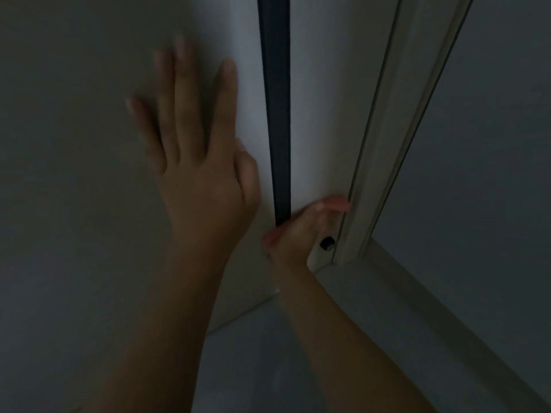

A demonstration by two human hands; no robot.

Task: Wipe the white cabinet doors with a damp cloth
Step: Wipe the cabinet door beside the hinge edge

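My left hand (pixel 193 150) lies flat on the left door (pixel 74 174), fingers straight and spread, palm against the panel in the middle left of the frame. My right hand (pixel 301 231) is low in the centre, at the bottom of the dark gap (pixel 275 114) between the two doors; its fingers look curled against the right door (pixel 319 99) near the frame (pixel 396 129), but in this dim light I cannot tell whether they hold anything. I see no cloth: if there is one, it is hidden under that hand or out of view.

I judge the step in hand to be the lower edge of the right door, beside the gap. To do it well I want the left hand to brace its door so it does not swing, and the right to work in short strokes along the edge and into the corner by the frame, where dirt tends to gather. A small black knob (pixel 327 242) sits just below my right fingers; I should go round it.

Both doors fill the upper frame, the left one under my left palm, the right one touching my right fingers. The floor (pixel 343 308) shows below.
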